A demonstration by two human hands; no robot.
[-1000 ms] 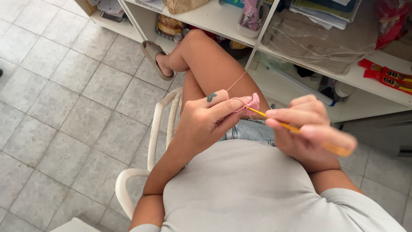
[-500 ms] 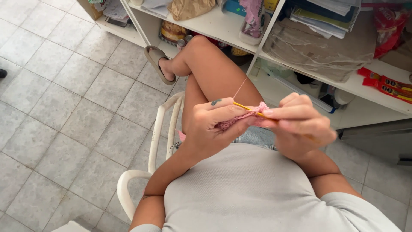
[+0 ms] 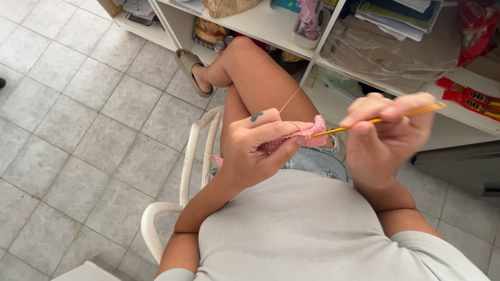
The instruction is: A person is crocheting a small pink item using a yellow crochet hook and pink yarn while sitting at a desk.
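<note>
- A white shelf unit (image 3: 291, 44) stands beyond the raised knee, and a white chair (image 3: 195, 151) is seen beside the thigh; the pink piece (image 3: 304, 134) is held above the lap, between the two hands, and it serves as the landmark here.
- The left hand (image 3: 255, 148) is closed around the pink piece, which is pinched between thumb and forefinger; the yarn (image 3: 289, 100) is looped over the forefinger and runs up from the piece toward the knee.
- The right hand (image 3: 383, 132) is closed on a yellow hook (image 3: 383, 119), held to the right of the piece, with its tip just touching the piece's right edge.
- If the hook is drawn further away from the piece, the working loop could be slipped off the tip and stitches could be undone.
- If the pinch on the piece is loosened, the piece could be dropped to the lap or the tiled floor (image 3: 78, 130) left of it.
- If the yarn above the piece is pulled taut by the knee, tension could be made uneven, or the strand could be snagged.
- Whether a loop sits on the hook tip cannot be told.
</note>
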